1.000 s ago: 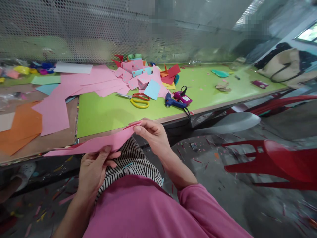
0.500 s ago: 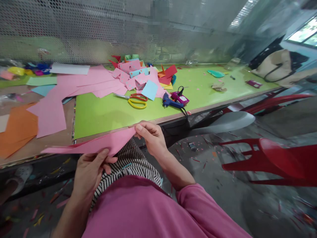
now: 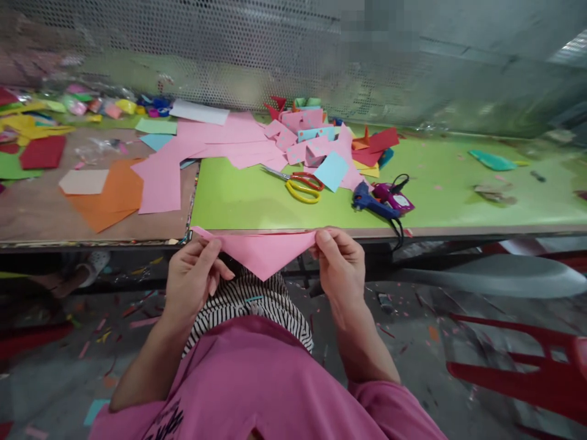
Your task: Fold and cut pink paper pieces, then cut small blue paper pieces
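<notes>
I hold a pink sheet of paper [image 3: 262,252] folded into a downward-pointing triangle, just in front of the table edge and above my lap. My left hand [image 3: 191,276] pinches its left corner between thumb and fingers. My right hand [image 3: 340,264] pinches its right corner the same way. The top fold runs level between both hands. My striped trousers show under the paper's tip.
The table has a green mat [image 3: 247,205] with yellow-and-red scissors [image 3: 300,184], a blue glue gun [image 3: 373,203] with a black cord, and a heap of pink and coloured paper pieces [image 3: 302,137]. Orange paper [image 3: 110,195] lies left. A red chair [image 3: 527,366] stands at my right.
The view swung left to face the table. The long slanted pink sheet now hangs as a compact triangle, held level, with my hands at its two upper corners.
</notes>
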A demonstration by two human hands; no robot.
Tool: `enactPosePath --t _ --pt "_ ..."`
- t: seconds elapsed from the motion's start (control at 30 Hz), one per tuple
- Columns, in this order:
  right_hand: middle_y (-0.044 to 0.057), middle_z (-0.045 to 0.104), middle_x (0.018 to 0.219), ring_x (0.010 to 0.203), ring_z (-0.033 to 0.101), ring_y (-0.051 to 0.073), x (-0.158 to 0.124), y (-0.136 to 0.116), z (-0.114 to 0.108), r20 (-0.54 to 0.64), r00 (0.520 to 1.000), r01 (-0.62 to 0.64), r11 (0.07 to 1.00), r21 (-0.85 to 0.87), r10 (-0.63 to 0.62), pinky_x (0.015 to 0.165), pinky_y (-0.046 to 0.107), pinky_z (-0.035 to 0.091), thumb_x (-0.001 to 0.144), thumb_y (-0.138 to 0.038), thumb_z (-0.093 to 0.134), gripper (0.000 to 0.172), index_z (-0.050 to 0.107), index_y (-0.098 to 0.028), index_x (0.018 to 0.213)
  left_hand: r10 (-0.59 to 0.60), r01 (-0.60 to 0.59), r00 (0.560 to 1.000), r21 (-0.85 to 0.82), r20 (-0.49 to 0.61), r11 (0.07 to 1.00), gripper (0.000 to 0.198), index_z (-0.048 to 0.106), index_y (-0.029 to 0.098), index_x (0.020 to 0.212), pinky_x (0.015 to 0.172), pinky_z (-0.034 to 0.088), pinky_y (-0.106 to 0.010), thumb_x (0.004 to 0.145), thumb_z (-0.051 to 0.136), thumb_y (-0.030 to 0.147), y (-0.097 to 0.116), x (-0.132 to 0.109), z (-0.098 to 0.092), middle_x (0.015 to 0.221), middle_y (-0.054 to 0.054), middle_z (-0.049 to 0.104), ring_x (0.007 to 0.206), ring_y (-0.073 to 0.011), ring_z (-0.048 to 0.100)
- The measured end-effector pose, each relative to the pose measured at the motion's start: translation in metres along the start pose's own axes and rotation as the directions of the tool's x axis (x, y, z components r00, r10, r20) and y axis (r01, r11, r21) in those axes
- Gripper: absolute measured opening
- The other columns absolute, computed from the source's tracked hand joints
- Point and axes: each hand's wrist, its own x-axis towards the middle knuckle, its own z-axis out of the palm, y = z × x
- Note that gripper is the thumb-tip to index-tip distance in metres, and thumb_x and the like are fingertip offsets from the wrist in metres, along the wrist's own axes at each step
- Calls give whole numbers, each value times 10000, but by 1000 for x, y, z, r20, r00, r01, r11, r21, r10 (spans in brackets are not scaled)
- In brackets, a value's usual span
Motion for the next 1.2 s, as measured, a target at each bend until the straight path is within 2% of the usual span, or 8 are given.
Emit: enactPosePath --t 0.33,0.43,0.6,0.7,0.77,0.83,1.0,1.2 --pt "-55 620 623 510 453 64 -1 6 10 -55 997 60 998 15 -59 503 217 382 831 -485 823 264 756 -242 755 156 -166 983 -94 -101 982 313 680 187 782 262 301 -142 706 918 375 -2 -8 -4 822 16 791 402 -70 619" --pt "-45 673 704 560 492 68 5 9 9 -71 989 128 990 -59 -132 554 219 420 889 -459 775 228 763 -247 806 169 -170 986 -21 -5 985 233 724 199 861 309 345 -141 785 871 364 -15 -12 -12 831 10 790 460 -82 653" --pt "-24 686 789 687 560 98 16 -1 1 9 980 195 961 -198 -197 649 232 475 927 -481 716 265 721 -232 839 -54 -19 968 284 247 959 243 786 209 984 437 463 -160 839 833 399 -26 -16 -36 703 -15 773 459 -79 579" --pt "-16 686 803 734 587 107 19 -13 -6 164 957 277 924 -263 -240 702 242 487 955 -463 691 262 705 -225 847 -188 -21 852 392 488 920 450 805 257 1102 859 624 -293 737 895 506 -10 -8 -54 1138 -95 812 1014 -244 767" --pt "-14 693 816 743 597 105 20 -19 -7 266 927 336 903 -269 -265 722 243 489 977 -438 674 251 696 -223 850 -245 -18 746 387 619 922 770 703 327 1361 1120 520 -407 698 844 691 6 0 -60 1454 -89 673 1383 -340 593" --pt "-12 694 816 736 602 103 21 -24 -5 353 893 385 878 -283 -278 720 243 488 994 -422 658 248 688 -218 856 -232 -44 721 377 653 925 838 584 369 1493 1196 438 -465 799 623 838 20 8 -54 1535 -64 606 1489 -350 476" --pt "6 695 819 732 617 111 25 -31 7 512 817 480 804 -350 -265 703 249 490 1022 -458 608 297 673 -204 882 -284 -256 616 528 735 809 717 570 280 1489 1189 410 -429 858 720 586 38 21 7 1545 -62 588 1375 -318 564" --pt "6 702 842 763 623 114 29 -34 11 530 801 518 765 -383 -278 722 258 496 1035 -424 592 264 657 -206 902 -472 -288 448 622 759 728 457 669 177 868 692 493 -298 934 512 601 37 27 30 833 -20 685 786 -207 610"
